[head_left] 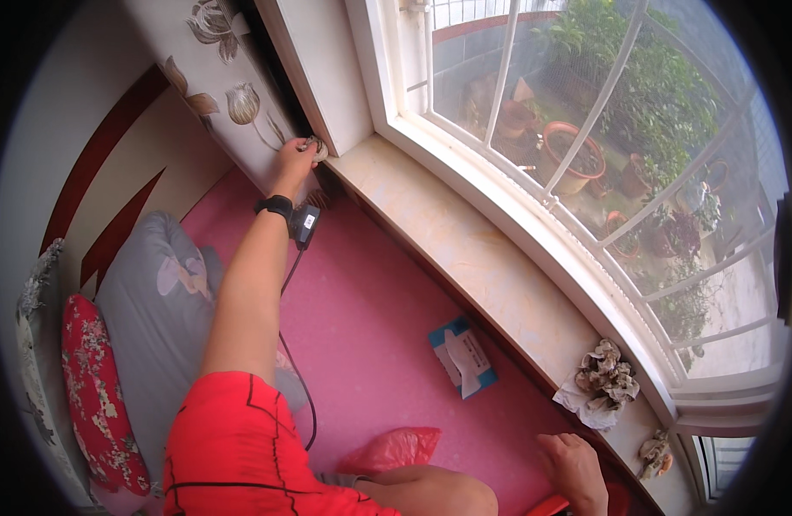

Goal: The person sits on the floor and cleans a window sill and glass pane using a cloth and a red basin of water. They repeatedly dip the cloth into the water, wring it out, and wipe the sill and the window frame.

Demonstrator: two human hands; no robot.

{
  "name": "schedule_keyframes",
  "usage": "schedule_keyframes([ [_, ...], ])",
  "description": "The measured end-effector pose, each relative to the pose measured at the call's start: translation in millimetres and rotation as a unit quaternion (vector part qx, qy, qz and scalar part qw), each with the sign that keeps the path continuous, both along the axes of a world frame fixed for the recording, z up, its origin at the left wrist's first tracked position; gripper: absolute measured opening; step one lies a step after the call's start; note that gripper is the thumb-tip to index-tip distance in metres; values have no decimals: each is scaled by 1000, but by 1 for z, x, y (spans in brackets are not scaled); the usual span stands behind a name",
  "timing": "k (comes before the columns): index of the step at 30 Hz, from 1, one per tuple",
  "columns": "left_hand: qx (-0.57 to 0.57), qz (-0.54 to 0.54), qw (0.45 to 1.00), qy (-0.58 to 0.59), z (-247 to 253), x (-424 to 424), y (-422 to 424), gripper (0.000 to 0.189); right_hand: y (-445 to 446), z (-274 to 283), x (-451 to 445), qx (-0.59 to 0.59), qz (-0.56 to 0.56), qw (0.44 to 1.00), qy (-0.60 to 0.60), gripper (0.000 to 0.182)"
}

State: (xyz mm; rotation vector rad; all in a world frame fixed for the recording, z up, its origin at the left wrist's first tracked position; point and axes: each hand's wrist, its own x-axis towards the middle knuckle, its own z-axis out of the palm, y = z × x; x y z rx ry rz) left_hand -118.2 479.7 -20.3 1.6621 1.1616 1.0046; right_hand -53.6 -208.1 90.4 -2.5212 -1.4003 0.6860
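Observation:
My left hand [294, 162] is stretched out to the far left end of the window sill [428, 206]. Its fingers pinch a crumpled, dirty-looking tissue [318, 149] against the corner where the sill meets the window frame and a floral curtain [241, 103]. My right hand [573, 467] hangs low at the sill's near end, its fingers curled; whether anything is in it cannot be seen. Close by on the sill lie a heap of crumpled, soiled tissues [603, 380] and a smaller soiled wad [655, 453].
A tissue box [464, 358] and a red plastic bag [396, 448] lie on the pink bed surface [370, 290]. From a black wrist device [304, 224] runs a cable [306, 393]. Pillows [157, 309] rest at left. Window bars [583, 129] stand before potted plants outside.

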Motion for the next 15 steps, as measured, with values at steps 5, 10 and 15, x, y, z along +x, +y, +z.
schedule_keyframes([
  [5,45,24,999,3,-23,17,8,22,0,0,0,1,-6,1000,2,23],
  [10,154,-6,953,262,-21,10,33,34,8,12,1,-18,6,999,38,24],
  [15,19,-124,871,476,29,36,16,27,8,-4,-1,-22,8,1000,-1,23],
])
